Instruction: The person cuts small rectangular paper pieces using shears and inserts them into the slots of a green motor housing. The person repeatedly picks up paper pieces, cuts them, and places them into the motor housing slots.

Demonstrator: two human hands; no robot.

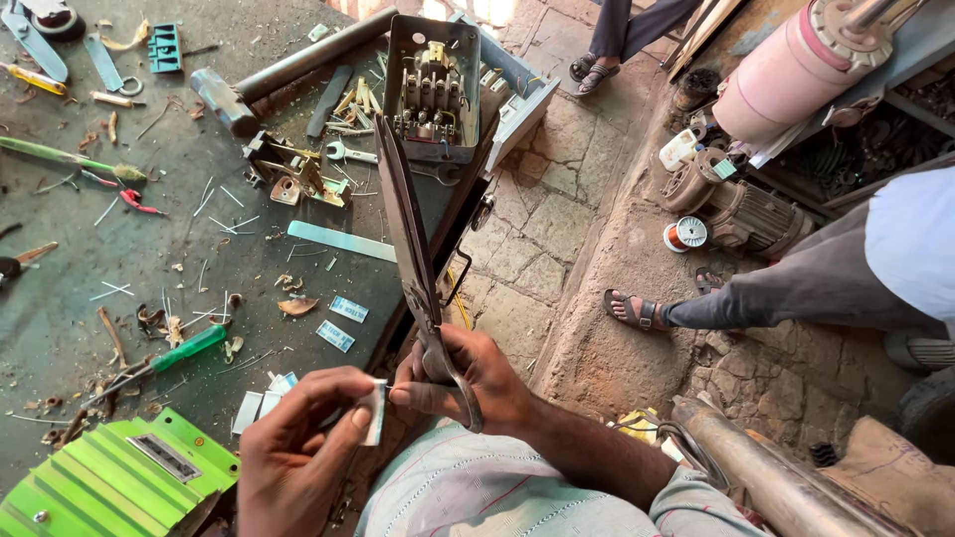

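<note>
**Shears and a paper strip over the workbench**

We are gripping large metal shears in our right hand, blades pointing toward twelve o'clock. Our left hand is pinching a small pale strip at the shears' seven o'clock, beside a green screwdriver.

Light: bright, even daylight, strongest at the top edge, where the stone floor glares white.
Shadows: soft and short under the scissors.
Focus: sharp at centre.
Edges: wide-angle bend; the pink cylinder curves.
</note>
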